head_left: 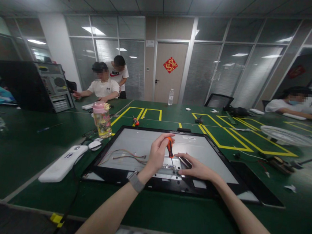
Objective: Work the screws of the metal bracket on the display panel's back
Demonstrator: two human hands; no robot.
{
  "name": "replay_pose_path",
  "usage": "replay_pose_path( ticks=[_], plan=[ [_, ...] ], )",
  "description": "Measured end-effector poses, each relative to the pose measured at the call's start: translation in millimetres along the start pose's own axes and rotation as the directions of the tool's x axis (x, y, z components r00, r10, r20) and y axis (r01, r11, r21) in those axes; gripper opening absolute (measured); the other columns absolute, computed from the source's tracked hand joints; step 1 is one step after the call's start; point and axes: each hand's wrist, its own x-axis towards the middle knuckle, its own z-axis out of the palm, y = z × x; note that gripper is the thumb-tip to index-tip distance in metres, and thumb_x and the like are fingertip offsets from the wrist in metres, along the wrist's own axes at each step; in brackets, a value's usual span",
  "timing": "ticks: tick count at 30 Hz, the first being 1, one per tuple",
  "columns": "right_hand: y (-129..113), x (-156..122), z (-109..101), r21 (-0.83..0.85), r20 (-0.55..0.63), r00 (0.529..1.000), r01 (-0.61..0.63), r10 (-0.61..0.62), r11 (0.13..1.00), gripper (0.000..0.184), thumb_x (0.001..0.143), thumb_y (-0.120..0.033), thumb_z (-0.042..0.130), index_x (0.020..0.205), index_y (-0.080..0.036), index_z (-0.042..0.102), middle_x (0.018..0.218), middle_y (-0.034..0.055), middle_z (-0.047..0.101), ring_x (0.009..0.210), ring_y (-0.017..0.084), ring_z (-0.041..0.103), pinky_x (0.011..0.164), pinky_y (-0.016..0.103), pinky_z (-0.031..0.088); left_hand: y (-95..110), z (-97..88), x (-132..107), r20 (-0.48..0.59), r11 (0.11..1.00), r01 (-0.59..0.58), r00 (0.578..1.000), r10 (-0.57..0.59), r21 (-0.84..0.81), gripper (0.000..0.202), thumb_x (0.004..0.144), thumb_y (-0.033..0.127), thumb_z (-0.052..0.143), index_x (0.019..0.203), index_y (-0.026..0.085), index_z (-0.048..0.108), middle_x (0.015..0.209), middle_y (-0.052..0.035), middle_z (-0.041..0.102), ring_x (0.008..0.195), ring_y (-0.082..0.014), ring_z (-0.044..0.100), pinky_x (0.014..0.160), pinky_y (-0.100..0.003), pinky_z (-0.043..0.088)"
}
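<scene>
A screwdriver (170, 146) with an orange and black handle is gripped in my left hand (158, 152). Its shaft points down to a metal bracket (177, 163) with small parts on it, near the lower middle of a flat display panel (137, 141). The panel lies with its grey back up inside a black frame. Beside the tip, my right hand (195, 168) rests at the bracket, fingers stretched and apart. A dark piece shows between its thumb and fingers; whether it is held is unclear. Thin coloured wires (130, 155) run across the panel on the left.
A white device (60, 164) and a pink-lidded bottle (102, 121) stand left of the panel. A black slab (259, 186) lies at its right, with a tool (281, 164) beyond. A small red screwdriver (136, 121) lies behind. A computer case (34, 85) and other people are farther off.
</scene>
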Motion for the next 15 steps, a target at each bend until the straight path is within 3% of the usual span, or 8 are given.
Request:
replay_pose_path(
  ticks=[4,10,15],
  plan=[
    [-1.8,-0.7,-0.5,-0.003,-0.002,1.0,-0.002,0.002,1.0,0.068,0.07,-0.052,0.067,0.13,-0.026,0.048,0.133,0.0069,0.05,0.125,0.029,0.044,0.108,0.044,0.031,1.1,-0.1,0.5,-0.027,0.991,-0.071,0.997,0.075,0.117,0.021,0.086,0.03,0.055,0.097,0.019,0.069,0.094,-0.005,0.057,0.083,-0.0137,0.056,0.074,-0.024,0.046],
    [-1.0,0.2,0.8,-0.004,0.006,1.0,0.001,-0.001,1.0,0.069,0.071,-0.052,0.067,0.13,-0.023,0.048,0.134,0.0082,0.05,0.128,0.029,0.041,0.11,0.043,0.027,-0.8,-0.1,1.3,-0.022,1.0,-0.013,1.0,0.014,0.025,0.028,0.092,0.028,0.043,0.108,0.018,0.064,0.091,-0.0049,0.064,0.086,-0.0146,0.06,0.08,-0.026,0.046],
    [6.8,1.9,2.6,-0.013,-0.011,1.0,0.001,-0.001,1.0,0.071,0.069,-0.055,0.068,0.13,-0.023,0.049,0.134,0.0079,0.05,0.132,0.031,0.036,0.112,0.043,0.023,-1.9,-0.7,0.6,-0.017,0.99,-0.079,0.997,0.081,0.115,0.022,0.086,0.03,0.055,0.099,0.019,0.069,0.096,-0.0055,0.059,0.087,-0.014,0.057,0.076,-0.024,0.046]
  ],
)
